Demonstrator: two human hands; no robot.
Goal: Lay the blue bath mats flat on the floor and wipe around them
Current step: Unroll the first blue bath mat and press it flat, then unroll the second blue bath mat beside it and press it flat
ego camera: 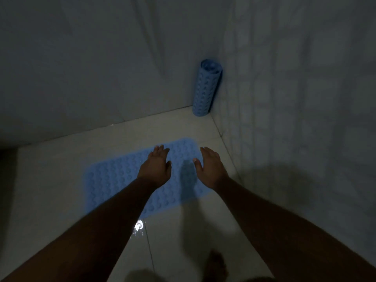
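A blue bath mat with a bumpy surface lies flat on the pale tiled floor, slanting from lower left to upper right. A second blue bath mat is rolled up and stands upright in the far corner against the walls. My left hand hovers over the flat mat's right half, fingers spread, holding nothing. My right hand is beside it over the mat's right end, also open and empty. I cannot tell whether either hand touches the mat.
Walls close the space at the back and on the right. The floor is wet and glossy, with a bright reflection just below the mat. A bare foot shows at the bottom edge. The room is dim.
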